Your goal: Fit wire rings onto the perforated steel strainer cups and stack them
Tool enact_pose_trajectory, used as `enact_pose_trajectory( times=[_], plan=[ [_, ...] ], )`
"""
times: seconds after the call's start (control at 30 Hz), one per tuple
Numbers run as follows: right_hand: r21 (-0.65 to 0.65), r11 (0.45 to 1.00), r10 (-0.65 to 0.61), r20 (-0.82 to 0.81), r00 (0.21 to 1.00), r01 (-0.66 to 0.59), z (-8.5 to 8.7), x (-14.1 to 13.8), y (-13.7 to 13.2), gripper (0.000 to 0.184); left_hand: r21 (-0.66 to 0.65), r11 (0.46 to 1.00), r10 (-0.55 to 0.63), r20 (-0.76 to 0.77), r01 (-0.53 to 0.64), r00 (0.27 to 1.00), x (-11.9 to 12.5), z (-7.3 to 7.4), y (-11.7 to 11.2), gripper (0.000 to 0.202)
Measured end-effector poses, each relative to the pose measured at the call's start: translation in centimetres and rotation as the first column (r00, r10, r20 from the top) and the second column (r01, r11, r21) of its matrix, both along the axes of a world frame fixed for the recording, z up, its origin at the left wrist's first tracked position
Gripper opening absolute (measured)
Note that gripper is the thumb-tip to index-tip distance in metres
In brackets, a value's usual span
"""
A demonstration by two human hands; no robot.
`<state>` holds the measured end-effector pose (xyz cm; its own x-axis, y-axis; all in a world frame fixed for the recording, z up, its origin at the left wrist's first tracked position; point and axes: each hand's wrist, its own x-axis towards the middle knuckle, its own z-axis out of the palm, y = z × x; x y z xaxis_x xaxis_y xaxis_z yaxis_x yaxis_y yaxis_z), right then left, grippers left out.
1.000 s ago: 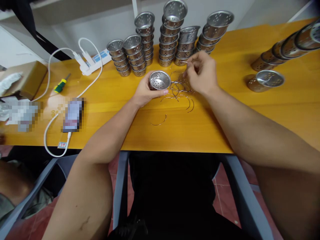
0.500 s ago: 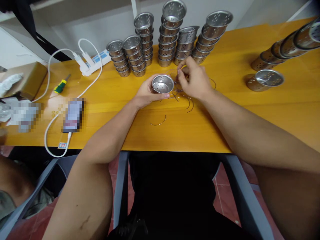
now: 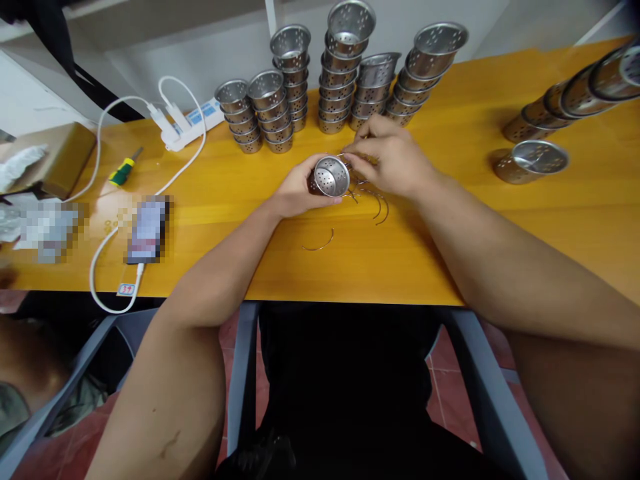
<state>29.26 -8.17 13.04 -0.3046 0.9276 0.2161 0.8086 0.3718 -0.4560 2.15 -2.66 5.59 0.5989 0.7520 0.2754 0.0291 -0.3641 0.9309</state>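
My left hand [image 3: 296,191] is wrapped round a small perforated metal cup [image 3: 332,177], its open mouth tilted toward my right hand. Close to the cup's rim, my right hand [image 3: 389,157] pinches a thin curved wire [image 3: 344,155]; its far end is too fine to follow. Several more bent wires [image 3: 386,211] lie in a loose pile on the table under my right hand, partly hidden by it. One separate curved wire [image 3: 320,248] rests nearer to me.
Stacks of perforated cups [image 3: 335,103] stand along the back, with a leaning stack [image 3: 555,103] and a single cup [image 3: 533,162] at right. Leftward are a power strip [image 3: 195,127], a screwdriver [image 3: 123,173], a cabled phone [image 3: 149,230] and a cardboard box [image 3: 63,160]. Another person's arm [image 3: 30,360] shows at lower left.
The cup in my left hand has tipped toward the right and shifted slightly. My right hand has come down and left, bringing its fingertips to the cup's rim.
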Motion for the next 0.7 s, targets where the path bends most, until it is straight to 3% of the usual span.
enact_pose_trajectory(
  times=[0.17,0.3,0.47,0.6,0.7],
  plan=[
    [-0.031,0.999,-0.007,-0.037,0.999,0.006,-0.9,0.1,0.3,0.055,0.047,0.999,0.016,0.02,-0.017,1.0,-0.1,-0.6,0.5,0.123],
    [-0.013,0.995,-0.096,-0.113,0.989,0.096,-1.5,0.4,0.8,0.065,0.052,0.988,0.141,0.036,-0.142,0.989,-0.3,-0.8,0.9,0.121],
    [0.065,0.991,-0.103,-0.23,0.968,0.12,-1.8,1.0,1.2,0.07,0.084,0.962,0.252,0.079,-0.258,0.965,-0.5,-0.5,1.0,0.118],
    [0.08,0.985,-0.123,-0.295,0.948,0.152,-2.0,1.0,1.3,0.059,0.128,0.952,0.268,0.091,-0.278,0.959,-0.3,-1.1,1.7,0.122],
    [0.095,0.981,-0.122,-0.36,0.925,0.167,-2.3,0.8,1.5,0.05,0.143,0.956,0.245,0.102,-0.258,0.964,0.1,-2.0,2.7,0.113]
  ],
)
